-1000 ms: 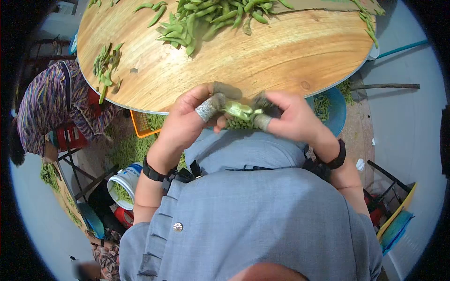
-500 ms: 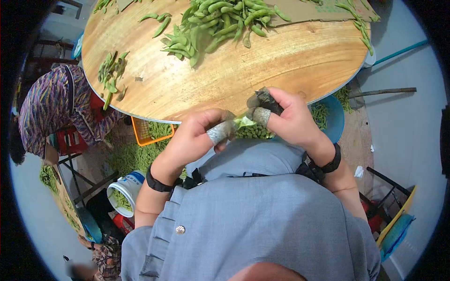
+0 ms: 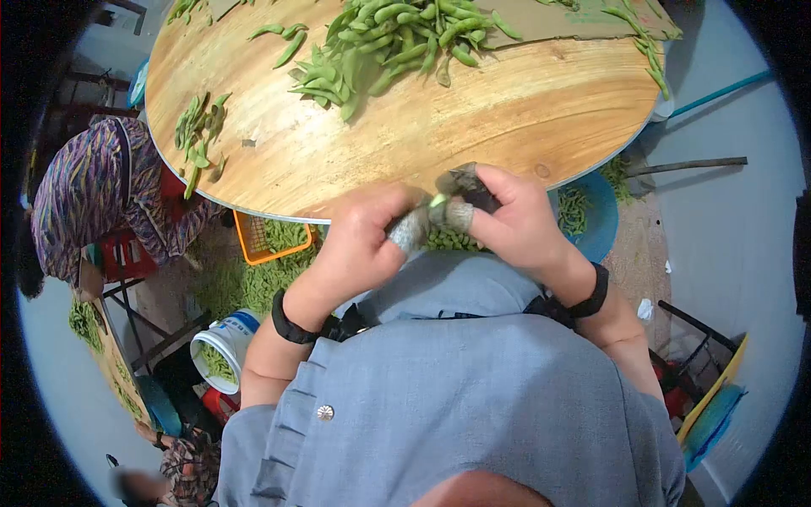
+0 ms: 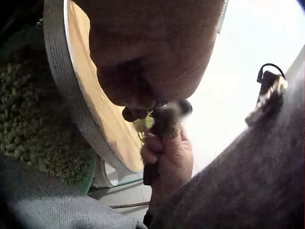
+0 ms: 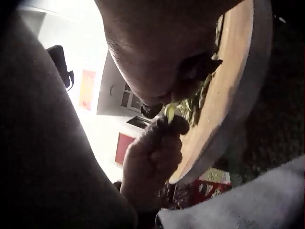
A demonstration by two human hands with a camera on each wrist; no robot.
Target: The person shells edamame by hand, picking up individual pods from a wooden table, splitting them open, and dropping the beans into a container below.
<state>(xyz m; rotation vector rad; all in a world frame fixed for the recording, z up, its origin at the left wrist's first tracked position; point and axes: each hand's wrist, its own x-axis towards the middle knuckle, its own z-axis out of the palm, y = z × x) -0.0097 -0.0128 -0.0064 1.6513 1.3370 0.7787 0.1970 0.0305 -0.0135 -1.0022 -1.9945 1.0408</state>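
My left hand (image 3: pixel 367 232) and right hand (image 3: pixel 524 220) meet just off the near edge of the round wooden table (image 3: pixel 507 118), over the lap. Between their fingertips a green soybean pod (image 3: pixel 438 201) is pinched from both sides, mostly covered by the fingers. Silvery wrapping covers the left thumb; the right thumb and fingertips wear greyish and dark coverings. Below the hands lie shelled green beans (image 3: pixel 452 240), which fill a green-rimmed container (image 4: pixel 88 176) in the left wrist view. The right wrist view shows the pod (image 5: pixel 170 112) sticking up from the left fingertips.
A heap of pods (image 3: pixel 389 42) lies across the table beside flat cardboard (image 3: pixel 557 21). Darker pods (image 3: pixel 198 127) lie at its left. Around the floor stand an orange crate (image 3: pixel 245 241), a white bucket (image 3: pixel 224 346) and a blue basin (image 3: pixel 604 220). Another person (image 3: pixel 101 194) bends at the left.
An opened pod with pale insides showed between the hands earlier. Now the hands are closer together, and only a small green bit of pod shows at their fingertips.
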